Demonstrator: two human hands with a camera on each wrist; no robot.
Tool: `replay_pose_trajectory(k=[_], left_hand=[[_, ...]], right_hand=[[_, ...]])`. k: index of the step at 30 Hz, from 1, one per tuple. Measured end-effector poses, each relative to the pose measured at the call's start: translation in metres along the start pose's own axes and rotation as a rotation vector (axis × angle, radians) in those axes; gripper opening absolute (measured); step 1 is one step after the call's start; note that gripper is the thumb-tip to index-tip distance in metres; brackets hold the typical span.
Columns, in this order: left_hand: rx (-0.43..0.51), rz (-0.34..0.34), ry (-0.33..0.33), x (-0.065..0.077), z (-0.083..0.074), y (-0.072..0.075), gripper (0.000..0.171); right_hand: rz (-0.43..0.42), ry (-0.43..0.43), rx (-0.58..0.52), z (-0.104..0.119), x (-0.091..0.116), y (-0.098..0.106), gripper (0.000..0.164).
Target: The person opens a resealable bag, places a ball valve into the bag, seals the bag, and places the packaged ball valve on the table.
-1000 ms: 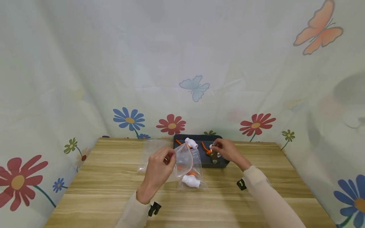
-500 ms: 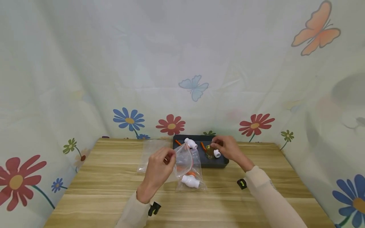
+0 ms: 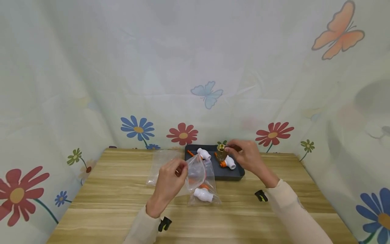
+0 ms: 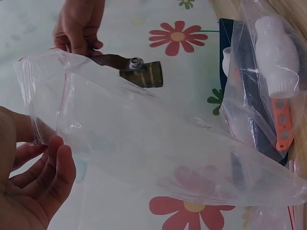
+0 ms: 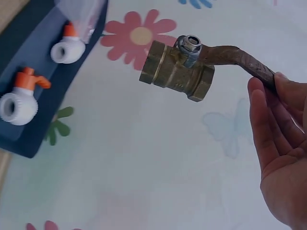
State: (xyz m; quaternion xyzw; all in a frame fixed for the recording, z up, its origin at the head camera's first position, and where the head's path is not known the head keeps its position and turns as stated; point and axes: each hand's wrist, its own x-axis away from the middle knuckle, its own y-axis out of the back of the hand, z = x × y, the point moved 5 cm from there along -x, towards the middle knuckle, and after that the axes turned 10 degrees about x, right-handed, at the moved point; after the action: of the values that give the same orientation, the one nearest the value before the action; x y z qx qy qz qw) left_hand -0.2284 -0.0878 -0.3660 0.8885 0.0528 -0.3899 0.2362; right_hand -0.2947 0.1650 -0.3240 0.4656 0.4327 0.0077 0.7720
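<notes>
In the right wrist view, my right hand (image 5: 283,143) pinches the lever handle of a brass ball valve (image 5: 180,72), its body hanging free. The head view has that valve over the dark tray (image 3: 228,177). My left hand (image 3: 170,179) pinches the edge of a clear zip bag (image 4: 110,129), which looks empty in the left wrist view. Beside this bag, a second clear bag holds a white plastic ball valve (image 3: 203,195) with an orange handle. Inside the tray are a white ball valve (image 3: 204,154) towards the left and another white ball valve (image 3: 230,163) towards the right, both with orange handles.
More flat clear bags (image 3: 161,162) lie on the wooden table (image 3: 112,196) left of the tray. Behind the table's far edge hangs a pale curtain (image 3: 146,67) printed with flowers and butterflies.
My right hand has lifted the brass ball valve up and slightly left, from low in the tray to above it, turning its open end upward. The left hand stays put with its bag.
</notes>
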Motion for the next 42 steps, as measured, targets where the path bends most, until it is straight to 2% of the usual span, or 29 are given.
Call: replay_pose_trajectory(k=[11, 16, 21, 26, 33, 42], left_hand=[[-0.022, 0.008, 0.015, -0.001, 0.002, -0.003, 0.007], [-0.023, 0.0, 0.02, -0.002, 0.003, -0.004, 0.006], [-0.011, -0.021, 0.038, -0.004, 0.003, -0.003, 0.007], [-0.01, -0.037, 0.053, -0.005, 0.003, -0.004, 0.009], [0.005, -0.047, 0.064, -0.005, 0.002, -0.006, 0.008], [0.023, -0.059, 0.062, -0.008, -0.005, -0.009, 0.008]], right_hand=[[-0.132, 0.122, -0.017, 0.039, -0.004, 0.038, 0.02], [-0.179, 0.187, -0.064, 0.057, -0.003, 0.052, 0.024], [-0.237, 0.274, -0.133, 0.075, 0.0, 0.063, 0.009], [-0.289, 0.339, -0.141, 0.09, 0.001, 0.068, 0.025], [-0.298, 0.383, -0.181, 0.105, 0.002, 0.066, 0.021], [-0.22, 0.387, -0.213, 0.112, 0.003, 0.054, 0.014]])
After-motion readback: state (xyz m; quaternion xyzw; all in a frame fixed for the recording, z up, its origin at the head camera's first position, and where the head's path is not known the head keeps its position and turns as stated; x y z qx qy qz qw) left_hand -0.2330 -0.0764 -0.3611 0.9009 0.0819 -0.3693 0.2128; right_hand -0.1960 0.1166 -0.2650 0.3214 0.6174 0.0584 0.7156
